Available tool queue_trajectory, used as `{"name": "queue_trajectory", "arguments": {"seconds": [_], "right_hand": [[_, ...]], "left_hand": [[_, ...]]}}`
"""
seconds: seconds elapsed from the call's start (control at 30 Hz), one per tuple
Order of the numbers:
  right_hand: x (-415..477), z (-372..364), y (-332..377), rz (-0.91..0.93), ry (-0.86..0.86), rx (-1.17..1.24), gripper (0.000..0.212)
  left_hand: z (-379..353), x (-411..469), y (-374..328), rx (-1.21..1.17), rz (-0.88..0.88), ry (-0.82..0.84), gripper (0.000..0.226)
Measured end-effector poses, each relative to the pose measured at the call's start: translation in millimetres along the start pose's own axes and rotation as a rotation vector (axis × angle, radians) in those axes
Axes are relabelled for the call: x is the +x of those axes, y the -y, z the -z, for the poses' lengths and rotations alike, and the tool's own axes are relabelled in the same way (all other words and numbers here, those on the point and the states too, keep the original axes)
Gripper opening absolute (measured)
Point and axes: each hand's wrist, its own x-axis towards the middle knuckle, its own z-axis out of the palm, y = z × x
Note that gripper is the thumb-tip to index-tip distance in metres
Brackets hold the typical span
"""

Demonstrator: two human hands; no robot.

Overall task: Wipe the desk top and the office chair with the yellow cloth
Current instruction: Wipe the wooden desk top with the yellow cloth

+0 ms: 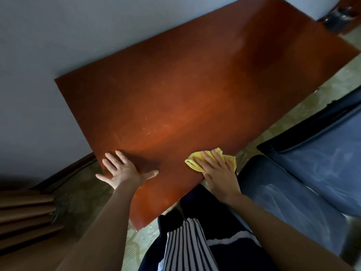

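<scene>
Yellow cloth (210, 160), bunched, long axis along the near edge of the reddish-brown desk top (175, 90); right hand (218, 171) pressed flat on it. Left hand (123, 170) splayed, empty. Grey wall (58, 36) behind; blue office chair (302, 182) at right.

The table (195, 98) runs along the wall (58, 36) on its far side, with the cloth (192, 162) on its near edge under the right hand (218, 171), the left hand (123, 171) flat at the near left corner, and the office chair (304, 184) just right.

Left hand (125, 171) splayed flat; right hand (218, 173) flat.
</scene>
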Motion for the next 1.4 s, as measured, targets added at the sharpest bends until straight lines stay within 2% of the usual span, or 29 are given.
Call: {"name": "queue_trajectory", "arguments": {"seconds": [0.1, 0.23, 0.37, 0.5, 0.63, 0.73, 0.87, 1.07, 1.17, 1.4], "right_hand": [[3, 11, -15, -0.064, -0.033, 0.05, 0.051], [29, 28, -50, -0.176, -0.047, 0.074, 0.048], [88, 56, -83, -0.221, -0.062, 0.074, 0.049], [159, 88, -98, -0.229, -0.074, 0.076, 0.051], [227, 110, -88, -0.21, -0.057, 0.047, 0.052], [263, 120, -71, -0.211, -0.035, 0.038, 0.052], [275, 119, -38, -0.205, 0.005, 0.028, 0.052], [235, 90, 17, 0.066, 0.045, -0.058, 0.054], [197, 68, 39, 0.269, 0.063, -0.117, 0.054], [155, 53, 8, 0.69, 0.068, -0.262, 0.052]], "left_hand": [[1, -2, 1, -0.023, 0.012, -0.006, 0.145], [-5, -8, -5, -0.145, -0.008, -0.109, 0.137], [-7, -5, -24, -0.23, 0.044, -0.169, 0.138], [0, 7, -33, -0.157, 0.136, -0.124, 0.144], [4, 10, -36, -0.167, 0.235, -0.04, 0.149], [2, 14, -38, -0.179, 0.244, -0.034, 0.151], [3, 14, -40, -0.15, 0.252, -0.041, 0.151], [6, 15, -42, -0.118, 0.234, -0.029, 0.15], [6, 12, -40, -0.103, 0.228, -0.019, 0.149], [12, 13, -42, -0.059, 0.23, -0.016, 0.149]]}}
